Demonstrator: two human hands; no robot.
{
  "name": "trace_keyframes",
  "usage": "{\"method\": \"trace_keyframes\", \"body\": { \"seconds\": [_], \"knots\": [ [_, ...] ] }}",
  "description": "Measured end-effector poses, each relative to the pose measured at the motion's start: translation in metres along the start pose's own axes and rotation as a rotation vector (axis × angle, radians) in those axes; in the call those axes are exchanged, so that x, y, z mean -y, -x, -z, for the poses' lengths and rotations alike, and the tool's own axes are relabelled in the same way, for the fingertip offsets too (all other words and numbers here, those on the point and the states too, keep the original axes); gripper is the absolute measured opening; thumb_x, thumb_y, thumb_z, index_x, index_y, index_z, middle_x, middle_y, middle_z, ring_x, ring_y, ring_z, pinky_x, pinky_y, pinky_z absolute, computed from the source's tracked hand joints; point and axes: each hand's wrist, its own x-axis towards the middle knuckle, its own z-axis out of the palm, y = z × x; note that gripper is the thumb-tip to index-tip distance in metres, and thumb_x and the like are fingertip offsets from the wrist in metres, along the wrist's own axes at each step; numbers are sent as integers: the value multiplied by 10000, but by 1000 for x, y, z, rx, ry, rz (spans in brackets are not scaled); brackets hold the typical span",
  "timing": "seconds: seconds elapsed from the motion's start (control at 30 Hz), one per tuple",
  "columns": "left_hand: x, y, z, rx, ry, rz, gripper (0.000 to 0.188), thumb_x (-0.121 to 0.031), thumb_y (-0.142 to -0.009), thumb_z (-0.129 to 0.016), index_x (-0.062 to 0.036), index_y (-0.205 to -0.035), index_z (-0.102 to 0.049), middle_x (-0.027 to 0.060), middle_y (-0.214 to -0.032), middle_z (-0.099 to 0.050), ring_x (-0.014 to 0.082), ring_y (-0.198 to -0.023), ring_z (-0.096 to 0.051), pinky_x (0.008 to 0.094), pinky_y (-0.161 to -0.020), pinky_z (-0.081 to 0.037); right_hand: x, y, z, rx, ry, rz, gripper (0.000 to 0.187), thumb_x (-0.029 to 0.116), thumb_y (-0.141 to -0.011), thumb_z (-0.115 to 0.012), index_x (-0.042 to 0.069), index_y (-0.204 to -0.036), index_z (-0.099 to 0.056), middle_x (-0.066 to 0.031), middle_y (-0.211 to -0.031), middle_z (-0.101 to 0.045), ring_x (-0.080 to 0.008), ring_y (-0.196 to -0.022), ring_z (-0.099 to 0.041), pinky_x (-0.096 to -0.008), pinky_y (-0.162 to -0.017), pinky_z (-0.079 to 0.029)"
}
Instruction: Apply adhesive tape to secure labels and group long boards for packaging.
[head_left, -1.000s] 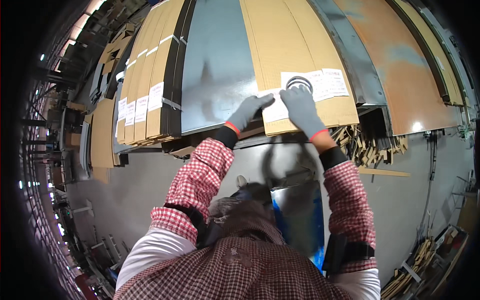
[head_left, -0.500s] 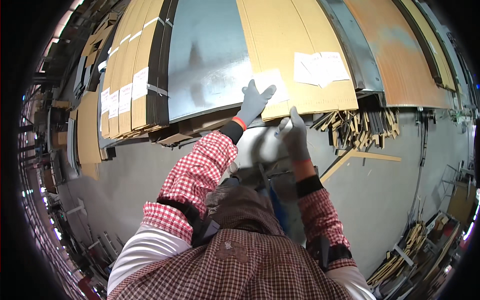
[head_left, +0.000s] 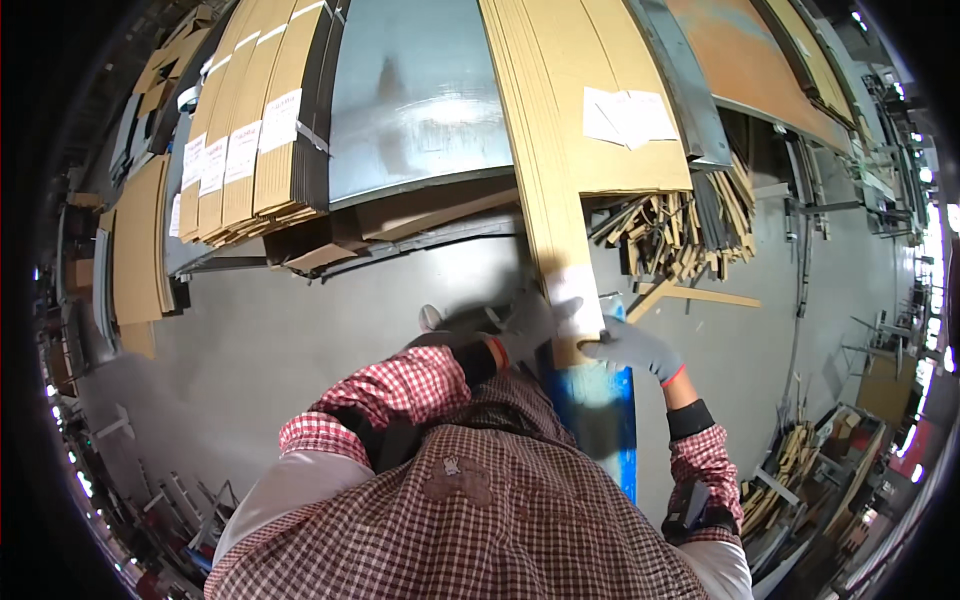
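Note:
A long, narrow, folded cardboard sheet [head_left: 552, 215] reaches from the table toward my body, with a white paper label [head_left: 572, 290] near its close end. My left hand [head_left: 535, 318], in a grey glove and somewhat blurred, grips the left edge by the label. At the right edge of that same end, my gloved right hand [head_left: 638, 350] closes its fingers on the cardboard; a small dark spot shows by the fingertips, too small to name. Beneath the close end lies a blue surface [head_left: 598, 410]. More flat cardboard [head_left: 625, 165] with white papers [head_left: 628, 117] on it remains on the table.
A shiny metal sheet [head_left: 415, 120] covers the table left of the cardboard. Strapped cardboard bundles [head_left: 240, 150] with labels stand farther left. Several cardboard offcuts [head_left: 690, 225] hang and lie at the right, above a loose strip [head_left: 715, 296] on the grey floor.
The narrow cardboard sheet has come off the table edge toward my body. Both hands moved nearer with it; the left, spread open before, now grips its edge. The white papers stayed on the other cardboard.

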Motion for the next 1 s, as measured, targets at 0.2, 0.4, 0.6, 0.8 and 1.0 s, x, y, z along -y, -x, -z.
{"method": "trace_keyframes", "body": {
  "seconds": [0.2, 0.4, 0.6, 0.8, 1.0],
  "knots": [
    [-89, 29, 110, 182, 345, -88, 825, -300, -773, -814, 104, -1352, -389, 155, -1036, -671, 203, -913, -658, 313, -798, -540, 24, 41, 21, -265, 30, 529, 537, 164, -847, -675, 61, -1350, -519, -99, -1011, -670, -181, -843, -630, -316, -764, -525],
    [-107, 73, 162, 391, 285, -399, 457, -147, -848, -714, 65, -1222, -559, 138, -858, -699, 174, -817, -681, 311, -723, -552, 91, 34, 16, -133, 314, 700, 400, 59, -784, -662, 58, -1184, -647, -163, -1073, -686, -274, -935, -671, -337, -821, -520],
    [-30, -16, 105, 337, 131, 36, 449, -131, -910, -614, 62, -1306, -526, 96, -800, -688, 189, -672, -634, 298, -634, -514, -46, -105, 81, -472, 441, 372, 229, 133, -818, -637, 27, -1003, -720, -176, -946, -708, -291, -817, -689, -354, -721, -523],
    [-7, -69, 63, 867, -216, -110, 366, -235, -931, -613, 25, -1189, -608, 151, -974, -678, 155, -824, -622, 334, -725, -517, -32, -137, 38, -487, 55, 427, 307, 127, -873, -622, -65, -1112, -632, -211, -948, -701, -248, -887, -682, -374, -796, -530],
    [74, -43, 73, 423, -261, -540, 463, -332, -903, -639, -52, -1265, -562, 145, -1087, -645, 219, -964, -628, 350, -804, -527, 23, -92, -81, -1195, 709, -10, 930, 420, -716, -779, -28, -1412, -356, -314, -1364, -416, -445, -1257, -432, -534, -1087, -325]
  ]
}}
